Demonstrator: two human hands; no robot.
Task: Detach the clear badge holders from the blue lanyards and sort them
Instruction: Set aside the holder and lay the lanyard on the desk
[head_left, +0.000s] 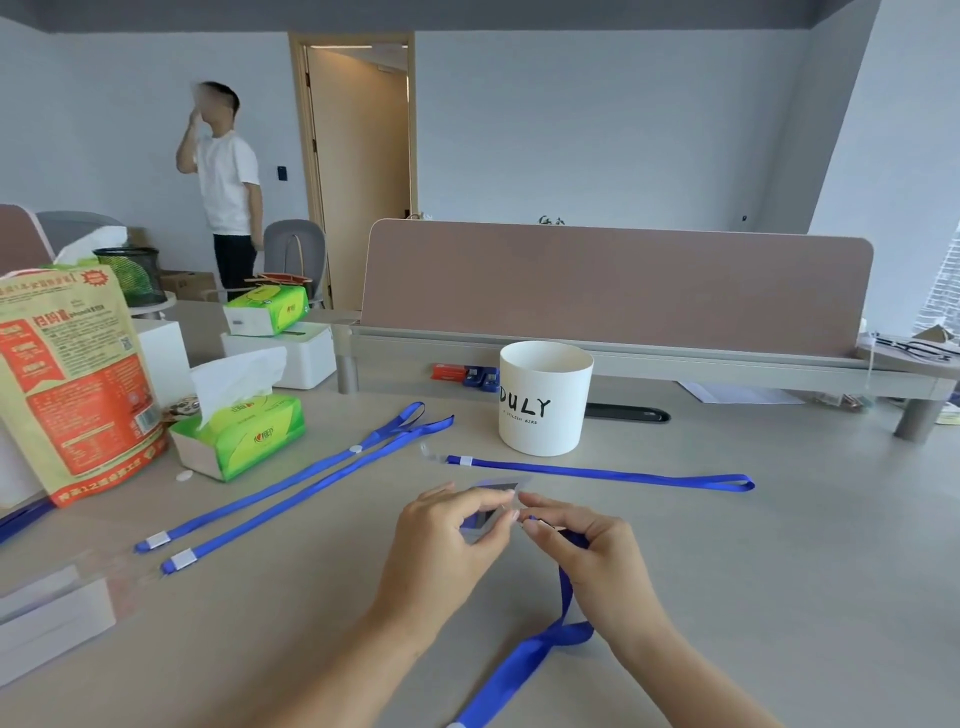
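My left hand pinches a clear badge holder just above the desk, near the middle. My right hand grips the clip end of a blue lanyard right beside the holder; its strap trails down toward the bottom edge. Two more blue lanyards lie stretched diagonally on the left. One blue lanyard lies flat beyond my hands, with a small clear tab at its left end. Clear holders seem to lie on a white box at the left edge, but they are hard to make out.
A white cup marked DULY stands behind the lanyards. Green tissue packs, an orange snack bag and white boxes crowd the left. A desk divider runs across the back. A person stands far left.
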